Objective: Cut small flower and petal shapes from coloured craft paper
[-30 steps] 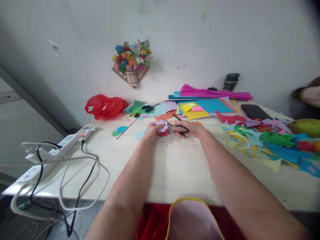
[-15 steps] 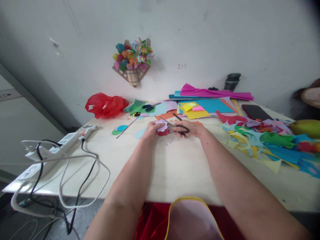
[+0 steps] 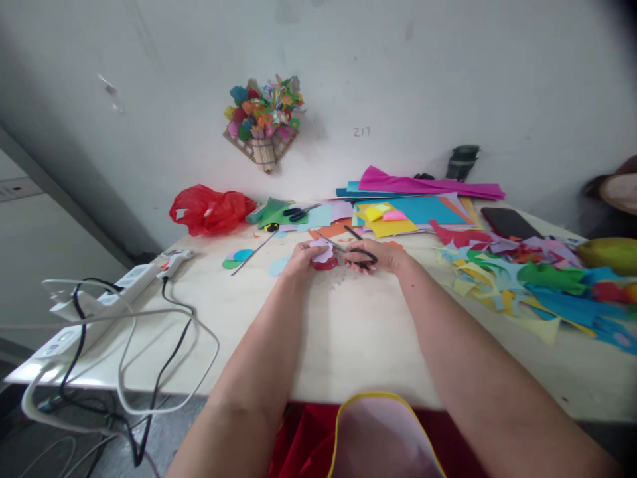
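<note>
My left hand [image 3: 301, 257] pinches a lilac paper flower [image 3: 322, 250] with a scalloped edge. In my right hand [image 3: 381, 256] are black-handled scissors [image 3: 369, 257], their blades pointing left and lying close against the flower's edge. Whether the blades are apart is too small to tell. Just below the flower lies a red paper piece [image 3: 326, 263], partly covered. A pale blue paper circle [image 3: 279, 267] rests left of my left hand, and an orange paper flower [image 3: 395, 245] shows behind my right wrist.
Paper scraps [image 3: 517, 279] spread across the right side, near a phone [image 3: 510, 223]. Coloured sheets [image 3: 428, 212], a second pair of scissors [image 3: 298, 213] and a red plastic bag [image 3: 212, 209] lie at the back. A power strip [image 3: 104, 302] with loose cables stands on the left.
Almost nothing differs. Both hands keep their places, with the lilac paper flower and the scissors shifted at most very slightly.
</note>
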Available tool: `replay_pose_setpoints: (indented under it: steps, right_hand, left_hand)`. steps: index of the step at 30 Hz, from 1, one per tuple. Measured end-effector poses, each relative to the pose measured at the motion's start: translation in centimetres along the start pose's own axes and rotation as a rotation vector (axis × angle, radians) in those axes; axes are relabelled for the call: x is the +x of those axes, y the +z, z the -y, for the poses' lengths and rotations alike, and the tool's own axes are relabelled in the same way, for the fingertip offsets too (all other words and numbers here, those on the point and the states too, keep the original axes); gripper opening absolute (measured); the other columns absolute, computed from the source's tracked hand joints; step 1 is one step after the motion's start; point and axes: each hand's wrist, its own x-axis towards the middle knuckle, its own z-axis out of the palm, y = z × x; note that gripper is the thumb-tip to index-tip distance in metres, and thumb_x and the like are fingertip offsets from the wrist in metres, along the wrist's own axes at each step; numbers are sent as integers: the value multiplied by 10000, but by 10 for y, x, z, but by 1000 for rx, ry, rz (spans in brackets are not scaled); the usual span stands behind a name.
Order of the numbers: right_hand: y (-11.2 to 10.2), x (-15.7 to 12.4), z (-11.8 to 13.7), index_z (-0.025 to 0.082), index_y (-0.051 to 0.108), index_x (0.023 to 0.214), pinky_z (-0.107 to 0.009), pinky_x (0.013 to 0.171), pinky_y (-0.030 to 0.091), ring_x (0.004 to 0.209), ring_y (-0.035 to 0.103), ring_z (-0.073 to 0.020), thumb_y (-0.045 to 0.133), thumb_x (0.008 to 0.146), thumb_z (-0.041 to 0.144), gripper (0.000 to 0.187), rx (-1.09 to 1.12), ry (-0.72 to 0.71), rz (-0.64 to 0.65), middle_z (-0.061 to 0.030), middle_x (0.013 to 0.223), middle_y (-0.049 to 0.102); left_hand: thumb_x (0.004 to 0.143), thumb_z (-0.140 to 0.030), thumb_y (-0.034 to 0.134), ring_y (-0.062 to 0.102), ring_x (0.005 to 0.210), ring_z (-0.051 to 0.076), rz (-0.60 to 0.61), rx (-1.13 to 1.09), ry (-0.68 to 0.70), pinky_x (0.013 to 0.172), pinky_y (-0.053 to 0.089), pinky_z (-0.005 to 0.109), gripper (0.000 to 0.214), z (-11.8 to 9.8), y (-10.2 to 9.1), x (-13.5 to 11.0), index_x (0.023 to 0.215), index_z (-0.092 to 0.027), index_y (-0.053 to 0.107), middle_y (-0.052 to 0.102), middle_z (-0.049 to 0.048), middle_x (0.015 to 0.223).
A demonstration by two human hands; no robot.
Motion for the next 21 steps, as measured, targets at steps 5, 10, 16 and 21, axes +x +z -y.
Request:
replay_pose_setpoints:
  steps: [5,10,16,21]
  right_hand:
    - [0,-1,1,175,584,801,-158,327,249,368,471,-66,665,944,267,189,5,8,3,25,503,589]
    - [2,-4,5,174,574,742,-162,331,266,365,462,-62,675,925,246,221,26,35,-23,23,490,577]
    - [5,-7,10,180,553,688,-167,334,279,357,440,-62,686,890,223,246,41,34,-53,17,471,563]
    - [5,-8,11,191,530,682,-166,340,294,363,433,-66,685,891,245,266,47,30,-51,19,459,558]
  left_hand:
    - [412,-284,954,647,567,173,-11,4,1,588,502,278,359,-2,2,-2,622,-113,719,696,80,610]
    - [447,-254,930,655,580,179,-13,2,10,611,510,292,330,-2,2,-2,649,-113,711,699,83,618]
    - [524,-218,897,673,616,191,5,-3,1,695,538,339,287,-1,-1,1,697,-120,691,697,79,639]
    - [520,-211,905,671,611,177,10,-14,18,685,531,319,295,0,-3,2,705,-102,702,705,86,659]
